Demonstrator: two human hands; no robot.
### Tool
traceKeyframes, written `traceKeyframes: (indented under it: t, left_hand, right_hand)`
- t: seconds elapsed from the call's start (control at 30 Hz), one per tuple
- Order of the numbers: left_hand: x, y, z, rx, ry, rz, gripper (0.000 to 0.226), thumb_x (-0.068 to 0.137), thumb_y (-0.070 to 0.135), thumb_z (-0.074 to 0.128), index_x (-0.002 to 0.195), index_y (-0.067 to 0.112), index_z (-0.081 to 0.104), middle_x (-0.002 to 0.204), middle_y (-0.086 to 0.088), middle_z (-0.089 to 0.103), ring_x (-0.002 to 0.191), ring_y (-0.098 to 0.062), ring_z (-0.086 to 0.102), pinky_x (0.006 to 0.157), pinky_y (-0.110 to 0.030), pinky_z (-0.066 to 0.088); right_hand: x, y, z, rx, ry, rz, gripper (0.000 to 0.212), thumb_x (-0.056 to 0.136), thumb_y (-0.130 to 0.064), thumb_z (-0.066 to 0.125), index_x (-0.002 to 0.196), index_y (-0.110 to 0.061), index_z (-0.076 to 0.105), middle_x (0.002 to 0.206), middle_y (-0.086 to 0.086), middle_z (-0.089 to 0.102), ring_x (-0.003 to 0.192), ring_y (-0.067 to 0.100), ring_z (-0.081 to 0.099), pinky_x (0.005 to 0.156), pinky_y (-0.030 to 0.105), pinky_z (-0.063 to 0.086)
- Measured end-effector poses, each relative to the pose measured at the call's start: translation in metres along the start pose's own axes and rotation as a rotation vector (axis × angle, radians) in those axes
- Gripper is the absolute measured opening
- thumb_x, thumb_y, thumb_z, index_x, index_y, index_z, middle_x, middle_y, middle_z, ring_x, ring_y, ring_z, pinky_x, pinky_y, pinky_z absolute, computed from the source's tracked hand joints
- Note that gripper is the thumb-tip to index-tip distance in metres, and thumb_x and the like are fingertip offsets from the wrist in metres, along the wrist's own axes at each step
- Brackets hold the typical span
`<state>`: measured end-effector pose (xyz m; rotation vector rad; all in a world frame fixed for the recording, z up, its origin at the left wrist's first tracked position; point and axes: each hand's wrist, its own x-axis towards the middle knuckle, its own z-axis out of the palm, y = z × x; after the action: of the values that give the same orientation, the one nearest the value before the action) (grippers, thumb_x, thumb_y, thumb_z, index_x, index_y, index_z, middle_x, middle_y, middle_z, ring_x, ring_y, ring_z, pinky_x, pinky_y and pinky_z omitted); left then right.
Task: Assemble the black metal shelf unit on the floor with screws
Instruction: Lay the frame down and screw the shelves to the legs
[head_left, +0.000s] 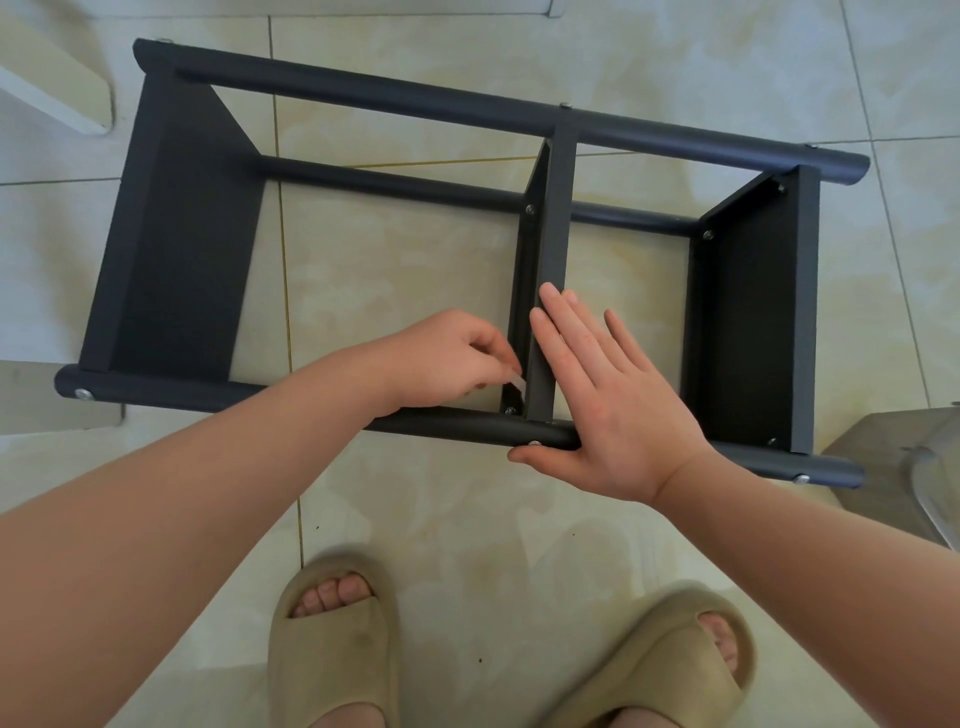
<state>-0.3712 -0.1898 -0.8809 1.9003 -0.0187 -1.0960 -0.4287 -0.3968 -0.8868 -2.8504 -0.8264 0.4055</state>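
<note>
The black metal shelf unit lies on its side on the tiled floor, with round tubes along its length and three flat shelves across it. My right hand lies flat with straight fingers on the middle shelf and the near tube, its thumb beside a screw head. My left hand reaches inside the frame and pinches a small silvery tool just above a screw at the middle shelf's near corner. Several screw heads show on the tube ends and shelf corners.
My feet in beige slippers stand on the tiles just in front of the frame. A white furniture leg stands at the far left. A grey box with a clear plastic piece sits by the right end of the frame.
</note>
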Motion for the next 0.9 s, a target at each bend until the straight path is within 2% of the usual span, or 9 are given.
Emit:
traceKeyframes:
  t: [0.13, 0.2, 0.33, 0.5, 0.73, 0.9]
  left_hand:
    - [0.0044, 0.0030, 0.0015, -0.325, -0.039, -0.160, 0.009, 0.097, 0.021, 0.064, 0.092, 0.015, 0.068, 0.088, 0.001, 0.070, 0.087, -0.014, 0.071, 0.078, -0.029, 0.055]
    - [0.0062, 0.0034, 0.0019, -0.387, -0.027, -0.189, 0.009, 0.095, 0.021, 0.067, 0.091, 0.013, 0.068, 0.080, 0.000, 0.070, 0.081, -0.015, 0.072, 0.073, -0.028, 0.055]
    - [0.0087, 0.0032, 0.0059, -0.356, 0.061, -0.182, 0.006, 0.092, 0.020, 0.071, 0.096, 0.017, 0.068, 0.078, 0.003, 0.074, 0.078, -0.010, 0.072, 0.074, -0.026, 0.053]
    - [0.0095, 0.0051, 0.0078, -0.383, 0.128, -0.163, 0.007, 0.092, 0.023, 0.071, 0.097, 0.019, 0.069, 0.078, 0.005, 0.075, 0.082, -0.011, 0.073, 0.078, -0.028, 0.053]
    - [0.0073, 0.0090, 0.0092, -0.405, 0.107, -0.159, 0.009, 0.096, 0.022, 0.065, 0.103, 0.017, 0.067, 0.076, 0.006, 0.076, 0.081, -0.012, 0.072, 0.080, -0.029, 0.053]
    - [0.0059, 0.0086, 0.0076, -0.350, 0.081, -0.193, 0.012, 0.095, 0.022, 0.065, 0.106, 0.016, 0.065, 0.079, 0.004, 0.077, 0.078, -0.009, 0.072, 0.073, -0.027, 0.049]
  right_hand:
    - [0.0003, 0.0007, 0.0000, 0.005, 0.006, 0.001, 0.112, 0.087, -0.082, 0.042, 0.161, -0.005, 0.009, 0.170, 0.008, -0.003, 0.157, 0.024, -0.007, 0.126, 0.053, 0.012]
    - [0.0002, 0.0008, 0.0005, 0.008, 0.008, 0.000, 0.112, 0.087, -0.082, 0.042, 0.161, -0.005, 0.009, 0.170, 0.009, -0.003, 0.157, 0.024, -0.006, 0.126, 0.053, 0.012]
    - [-0.0001, 0.0006, 0.0010, 0.008, 0.008, -0.003, 0.111, 0.088, -0.081, 0.042, 0.161, -0.005, 0.009, 0.170, 0.009, -0.003, 0.157, 0.024, -0.006, 0.126, 0.053, 0.013]
    - [0.0002, 0.0004, 0.0009, 0.004, 0.005, 0.000, 0.110, 0.088, -0.082, 0.040, 0.161, -0.005, 0.009, 0.170, 0.009, -0.003, 0.157, 0.024, -0.007, 0.126, 0.053, 0.014]
    - [0.0001, 0.0000, 0.0010, 0.002, 0.011, 0.001, 0.110, 0.088, -0.082, 0.040, 0.161, -0.005, 0.011, 0.170, 0.009, -0.002, 0.157, 0.024, -0.006, 0.126, 0.053, 0.014]
    - [0.0003, 0.0003, 0.0011, 0.011, 0.013, 0.001, 0.111, 0.088, -0.081, 0.042, 0.161, -0.005, 0.011, 0.170, 0.009, -0.002, 0.157, 0.024, -0.006, 0.126, 0.053, 0.014]
